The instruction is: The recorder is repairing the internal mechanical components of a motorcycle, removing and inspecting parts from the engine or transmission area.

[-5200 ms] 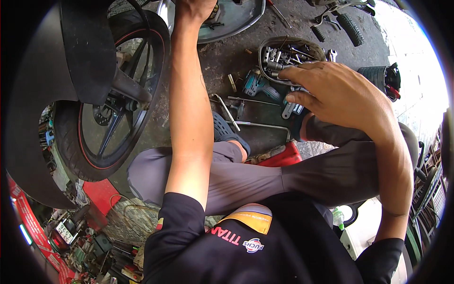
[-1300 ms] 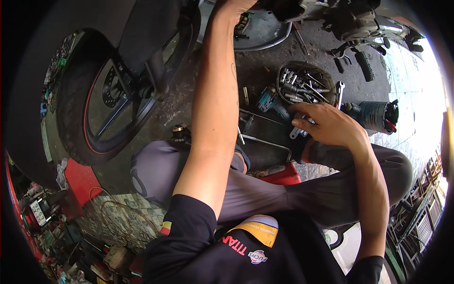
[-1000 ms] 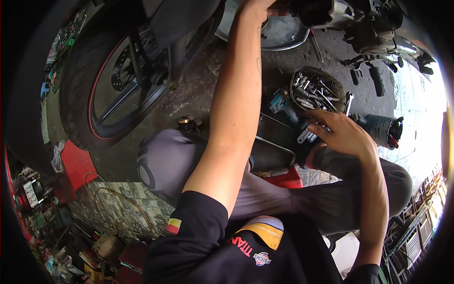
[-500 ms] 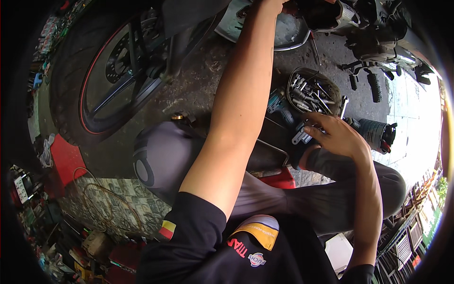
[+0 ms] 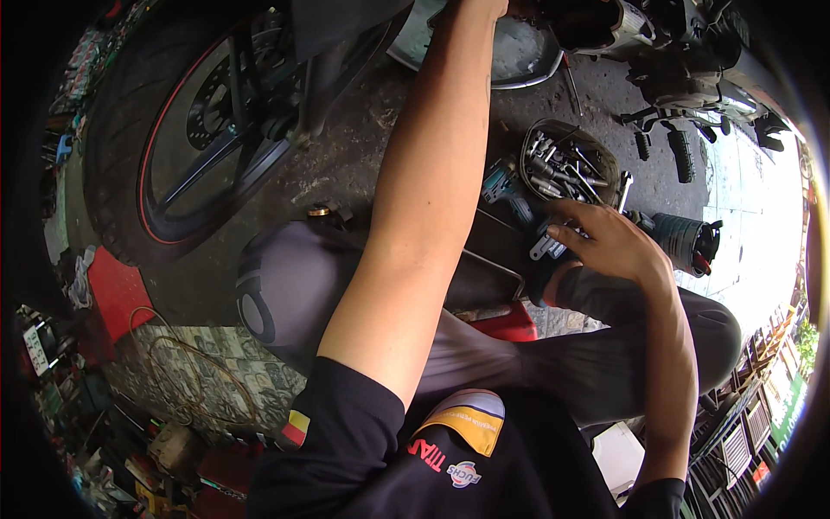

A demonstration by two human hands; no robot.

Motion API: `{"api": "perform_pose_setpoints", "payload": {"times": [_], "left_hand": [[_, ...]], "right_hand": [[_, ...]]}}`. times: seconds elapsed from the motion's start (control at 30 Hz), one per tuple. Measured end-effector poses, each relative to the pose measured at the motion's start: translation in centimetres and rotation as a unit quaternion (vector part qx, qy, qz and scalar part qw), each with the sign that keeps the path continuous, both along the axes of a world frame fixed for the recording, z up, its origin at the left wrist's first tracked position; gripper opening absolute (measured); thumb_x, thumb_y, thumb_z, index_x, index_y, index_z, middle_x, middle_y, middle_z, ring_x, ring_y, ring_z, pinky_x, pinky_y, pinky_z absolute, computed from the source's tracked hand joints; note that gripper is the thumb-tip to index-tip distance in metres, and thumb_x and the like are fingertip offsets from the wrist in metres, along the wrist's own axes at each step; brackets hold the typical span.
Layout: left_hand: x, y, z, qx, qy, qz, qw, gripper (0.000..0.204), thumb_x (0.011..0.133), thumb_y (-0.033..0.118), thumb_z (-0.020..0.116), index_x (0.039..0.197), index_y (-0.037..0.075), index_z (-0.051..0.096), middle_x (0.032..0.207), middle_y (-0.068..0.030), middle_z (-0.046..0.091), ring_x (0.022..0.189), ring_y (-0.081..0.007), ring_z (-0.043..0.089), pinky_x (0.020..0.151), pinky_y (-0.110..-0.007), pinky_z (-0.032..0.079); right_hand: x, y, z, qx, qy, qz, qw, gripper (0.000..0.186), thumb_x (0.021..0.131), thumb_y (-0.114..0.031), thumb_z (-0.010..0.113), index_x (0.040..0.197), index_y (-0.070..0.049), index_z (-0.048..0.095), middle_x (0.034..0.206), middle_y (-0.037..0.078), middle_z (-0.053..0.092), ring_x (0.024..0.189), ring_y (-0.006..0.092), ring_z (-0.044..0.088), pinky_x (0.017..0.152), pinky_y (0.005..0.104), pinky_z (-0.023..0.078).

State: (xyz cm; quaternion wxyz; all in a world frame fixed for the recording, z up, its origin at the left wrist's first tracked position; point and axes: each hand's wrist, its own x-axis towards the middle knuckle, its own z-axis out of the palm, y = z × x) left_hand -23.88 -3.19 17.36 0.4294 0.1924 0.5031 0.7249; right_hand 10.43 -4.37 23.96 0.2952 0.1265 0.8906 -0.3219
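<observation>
Right hand [image 5: 619, 242] hangs, fingers loosely parted, near the tool basket [image 5: 609, 163], likely placed for reach; left hand [image 5: 494, 8] cropped, grip unreadable

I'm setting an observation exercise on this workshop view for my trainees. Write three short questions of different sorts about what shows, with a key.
1. Multiple choice: what fills the bin beside the teal drill?
a) folded cloths
b) metal tools
c) drink cans
2. True or false: in the picture, the large wheel stands to the right of the teal drill.
3. Short answer: which of the person's hands is mostly cut off by the top edge?

Key: 1. b. 2. False; it stands to the left. 3. The left hand.
</observation>
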Motion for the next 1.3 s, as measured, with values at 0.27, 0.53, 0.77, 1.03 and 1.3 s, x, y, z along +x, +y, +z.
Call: {"api": "perform_pose_setpoints", "payload": {"times": [0.27, 0.53, 0.77, 1.03, 1.3], "left_hand": [[0.0, -1.5, 1.1, -0.03, -0.004, 0.001, 1.0, 0.035, 0.092, 0.045, 0.069, 0.1, 0.01, 0.073, 0.087, -0.005, 0.072, 0.073, -0.0197, 0.07, 0.059, -0.037, 0.06], [-1.0, -4.2, -2.8, 0.009, -0.077, 0.038, 0.996, 0.036, 0.092, 0.046, 0.073, 0.106, 0.012, 0.071, 0.091, -0.0051, 0.072, 0.075, -0.0194, 0.07, 0.059, -0.035, 0.057], [-0.2, -8.6, -8.5, -0.057, -0.129, 0.067, 0.988, 0.049, 0.095, 0.033, 0.073, 0.127, 0.001, 0.056, 0.118, -0.0189, 0.061, 0.102, -0.0331, 0.066, 0.083, -0.046, 0.061], [-2.6, -10.1, -13.9, -0.146, -0.251, 0.176, 0.94, 0.061, 0.089, 0.031, 0.081, 0.137, 0.006, 0.053, 0.138, -0.0213, 0.049, 0.127, -0.0346, 0.053, 0.098, -0.047, 0.056], [-5.8, -5.7, -15.2, -0.214, -0.111, 0.17, 0.956, 0.07, 0.096, 0.026, 0.071, 0.152, 0.003, 0.035, 0.15, -0.0247, 0.036, 0.127, -0.0459, 0.053, 0.098, -0.056, 0.058]], "right_hand": [[0.0, -0.3, -0.1, -0.012, 0.018, 0.001, 1.0, 0.041, 0.103, -0.029, 0.062, 0.133, -0.002, 0.062, 0.105, 0.023, 0.073, 0.094, 0.0338, 0.074, 0.086, 0.0438, 0.055], [0.3, -0.2, 0.3, -0.009, -0.025, -0.024, 0.999, 0.043, 0.102, -0.033, 0.062, 0.133, -0.002, 0.063, 0.108, 0.024, 0.073, 0.105, 0.0383, 0.071, 0.09, 0.045, 0.053], [1.3, 0.5, 3.5, -0.001, -0.015, 0.015, 1.0, 0.038, 0.1, -0.026, 0.064, 0.13, -0.003, 0.063, 0.108, 0.022, 0.073, 0.1, 0.0389, 0.071, 0.089, 0.0467, 0.055], [4.8, 8.6, 10.2, 0.103, 0.119, -0.032, 0.987, 0.035, 0.096, -0.023, 0.068, 0.123, -0.002, 0.065, 0.092, 0.022, 0.073, 0.082, 0.038, 0.072, 0.075, 0.0438, 0.056], [7.2, 8.6, 10.6, 0.142, 0.136, -0.024, 0.98, 0.034, 0.092, -0.026, 0.07, 0.117, -0.004, 0.065, 0.087, 0.015, 0.067, 0.092, 0.0369, 0.067, 0.088, 0.0466, 0.05]]}}
